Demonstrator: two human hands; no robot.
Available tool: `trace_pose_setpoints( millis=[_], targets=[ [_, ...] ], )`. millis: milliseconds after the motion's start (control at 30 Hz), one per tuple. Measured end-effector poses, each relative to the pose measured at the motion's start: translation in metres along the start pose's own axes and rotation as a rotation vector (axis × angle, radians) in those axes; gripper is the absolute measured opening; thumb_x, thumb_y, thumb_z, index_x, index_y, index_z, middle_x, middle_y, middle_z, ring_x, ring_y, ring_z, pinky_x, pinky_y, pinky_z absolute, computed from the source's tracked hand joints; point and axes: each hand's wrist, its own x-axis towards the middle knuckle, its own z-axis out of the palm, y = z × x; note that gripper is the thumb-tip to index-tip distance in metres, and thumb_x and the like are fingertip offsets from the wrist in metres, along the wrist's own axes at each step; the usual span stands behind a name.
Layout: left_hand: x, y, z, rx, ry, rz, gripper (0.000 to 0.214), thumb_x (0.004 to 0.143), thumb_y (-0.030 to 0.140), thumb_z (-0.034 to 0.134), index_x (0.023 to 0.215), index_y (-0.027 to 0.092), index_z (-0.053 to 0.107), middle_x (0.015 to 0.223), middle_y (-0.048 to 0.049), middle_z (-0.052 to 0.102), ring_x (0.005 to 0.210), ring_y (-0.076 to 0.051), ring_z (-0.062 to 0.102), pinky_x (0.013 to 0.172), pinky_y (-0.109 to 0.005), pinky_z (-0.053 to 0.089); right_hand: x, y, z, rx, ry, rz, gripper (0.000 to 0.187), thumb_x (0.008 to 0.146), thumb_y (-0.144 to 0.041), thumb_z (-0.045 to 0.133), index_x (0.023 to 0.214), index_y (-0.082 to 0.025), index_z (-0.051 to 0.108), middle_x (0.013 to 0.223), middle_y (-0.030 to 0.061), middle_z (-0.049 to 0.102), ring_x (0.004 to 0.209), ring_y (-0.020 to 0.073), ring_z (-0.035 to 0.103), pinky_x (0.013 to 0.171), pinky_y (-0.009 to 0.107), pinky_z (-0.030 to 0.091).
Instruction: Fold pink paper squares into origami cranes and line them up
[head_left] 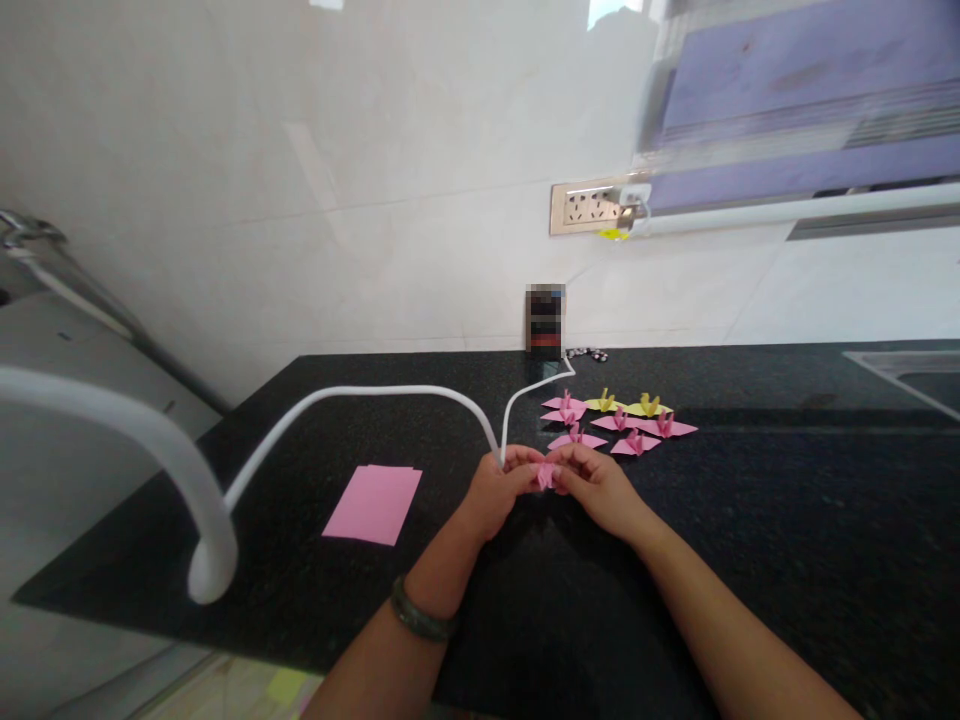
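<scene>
Between my two hands is a small piece of folded pink paper (546, 476), pinched from both sides just above the dark counter. My left hand (499, 490) grips its left side with thumb and fingers. On the right side, my right hand (600, 485) holds it the same way. Just beyond my hands lie several folded paper cranes, most of them pink, such as this pink crane (636, 442), and two yellow, among them this yellow crane (649, 406). A stack of square pink paper (373, 505) rests to the left of my left hand.
A white cable (360, 390) arcs over the counter (300, 580) and passes by my left hand. A phone-like dark object (545, 322) leans on the wall, a beaded string (589, 354) beside it. A socket panel (585, 207) is on the wall; a sink edge (900, 375) shows far right.
</scene>
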Motion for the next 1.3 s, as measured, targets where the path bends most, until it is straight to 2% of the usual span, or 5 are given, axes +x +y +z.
trace_pose_setpoints(
  millis=[200, 367, 600, 1167, 1300],
  targets=[
    [0.0, 0.001, -0.001, -0.057, -0.019, -0.015, 0.023, 0.065, 0.026, 0.058, 0.082, 0.01, 0.059, 0.075, -0.0058, 0.061, 0.068, -0.012, 0.057, 0.068, -0.029, 0.046, -0.001, -0.003, -0.003, -0.233, 0.08, -0.162, 0.017, 0.076, -0.03, 0.049, 0.081, -0.02, 0.062, 0.075, 0.0023, 0.062, 0.07, 0.0143, 0.055, 0.066, 0.027, 0.043],
    [0.0, 0.0, -0.001, -0.048, -0.013, -0.023, 0.021, 0.064, 0.025, 0.059, 0.079, 0.011, 0.058, 0.073, -0.0045, 0.06, 0.065, -0.011, 0.056, 0.066, -0.029, 0.046, -0.002, -0.006, -0.001, -0.245, 0.095, -0.167, 0.021, 0.077, -0.03, 0.046, 0.074, -0.019, 0.063, 0.068, 0.0017, 0.062, 0.063, 0.0138, 0.055, 0.061, 0.025, 0.043],
    [0.002, -0.006, -0.002, 0.109, 0.037, 0.021, 0.022, 0.063, 0.03, 0.061, 0.07, 0.01, 0.055, 0.06, -0.0025, 0.057, 0.051, -0.008, 0.051, 0.05, -0.019, 0.04, -0.005, -0.006, 0.005, -0.304, 0.091, -0.153, 0.02, 0.077, -0.027, 0.045, 0.071, -0.018, 0.062, 0.064, 0.0012, 0.06, 0.06, 0.0132, 0.054, 0.058, 0.024, 0.042],
    [0.004, -0.015, -0.001, 0.227, 0.156, 0.094, 0.023, 0.063, 0.033, 0.06, 0.066, 0.011, 0.053, 0.057, -0.0019, 0.058, 0.05, -0.009, 0.052, 0.048, -0.02, 0.038, -0.001, 0.01, 0.011, -0.052, 0.108, 0.015, 0.02, 0.075, -0.033, 0.046, 0.065, -0.017, 0.053, 0.06, -0.0001, 0.055, 0.055, 0.0112, 0.051, 0.053, 0.023, 0.042],
    [0.003, -0.014, 0.0, 0.226, 0.151, 0.111, 0.023, 0.064, 0.029, 0.06, 0.077, 0.013, 0.051, 0.056, 0.0004, 0.056, 0.047, -0.008, 0.049, 0.046, -0.018, 0.036, -0.001, 0.013, 0.014, 0.082, 0.124, 0.092, 0.02, 0.074, -0.033, 0.046, 0.065, -0.016, 0.051, 0.06, -0.0001, 0.055, 0.053, 0.0109, 0.052, 0.052, 0.023, 0.043]
  ],
)
